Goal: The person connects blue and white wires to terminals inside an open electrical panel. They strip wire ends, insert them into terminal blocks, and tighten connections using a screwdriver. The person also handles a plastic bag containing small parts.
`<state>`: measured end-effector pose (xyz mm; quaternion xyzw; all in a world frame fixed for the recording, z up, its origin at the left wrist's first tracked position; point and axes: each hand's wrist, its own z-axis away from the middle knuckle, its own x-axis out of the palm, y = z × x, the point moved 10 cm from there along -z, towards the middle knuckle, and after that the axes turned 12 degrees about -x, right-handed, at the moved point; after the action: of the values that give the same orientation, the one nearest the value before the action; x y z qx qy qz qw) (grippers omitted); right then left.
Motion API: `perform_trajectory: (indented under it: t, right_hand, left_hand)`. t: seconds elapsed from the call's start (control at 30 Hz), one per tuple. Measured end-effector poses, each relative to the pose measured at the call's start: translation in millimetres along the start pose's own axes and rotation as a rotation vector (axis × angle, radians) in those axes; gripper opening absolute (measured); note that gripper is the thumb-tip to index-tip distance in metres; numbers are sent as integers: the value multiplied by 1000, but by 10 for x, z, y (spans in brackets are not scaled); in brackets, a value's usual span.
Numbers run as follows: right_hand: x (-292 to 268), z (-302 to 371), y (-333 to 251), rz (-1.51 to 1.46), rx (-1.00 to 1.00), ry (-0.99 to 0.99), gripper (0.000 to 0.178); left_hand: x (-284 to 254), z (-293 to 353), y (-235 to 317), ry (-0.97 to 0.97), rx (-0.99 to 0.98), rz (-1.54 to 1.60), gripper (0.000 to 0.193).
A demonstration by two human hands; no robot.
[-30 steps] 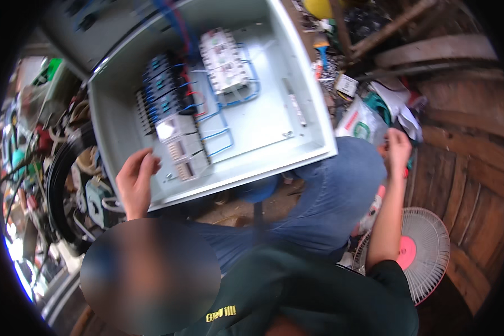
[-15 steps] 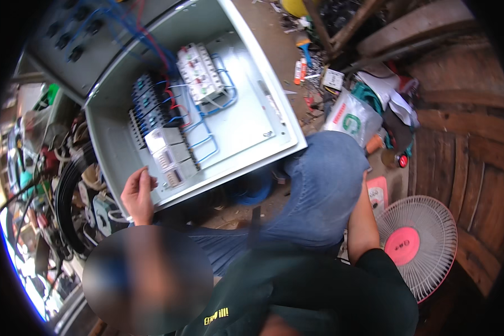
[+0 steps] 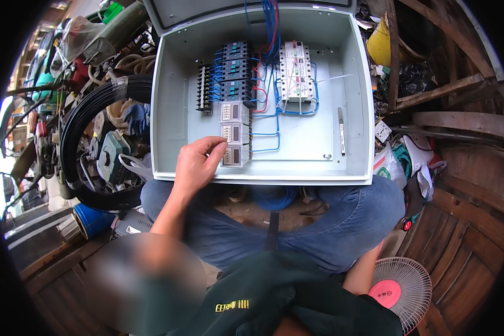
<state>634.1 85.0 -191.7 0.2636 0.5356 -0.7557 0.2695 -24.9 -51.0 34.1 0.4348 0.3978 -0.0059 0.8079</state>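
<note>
The open metal box (image 3: 263, 180) sits at 12 o'clock, by the person's knees (image 3: 369, 210). At the box's 7 o'clock, the left hand (image 3: 195, 165) is just at three clear-covered units (image 3: 233, 133), thumb and forefinger curled close; whether they pinch anything cannot be told. Black switches (image 3: 235, 73) fill 10 o'clock, white ones (image 3: 298, 73) 2, a pen (image 3: 342, 131) 4. The right hand is hidden, its grip unseen.

Dark green short-sleeved shirt (image 3: 313, 285) on show, small yellow lettering (image 3: 232, 306) on the front, and down below, it's faded blue jeans (image 3: 341, 224)!
</note>
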Motion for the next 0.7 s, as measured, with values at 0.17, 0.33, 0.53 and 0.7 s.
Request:
perform_trajectory:
  t: [0.17,0.33,0.53,0.7]
  right_hand:
    - [-285,66,-817,89,-166,-50,26]
    - [-690,255,-1136,103,-37,-150,11]
    - [-1153,258,-1819,108,-76,-89,18]
    - [-1263,82,-2803,107,-278,74,16]
  left_hand:
    - [10,21,80,-95,-52,-106,25]
    - [15,-1,76,-98,-8,-137,27]
    - [-1,9,104,-165,-20,-126,32]
    - [208,-103,309,-238,61,121,44]
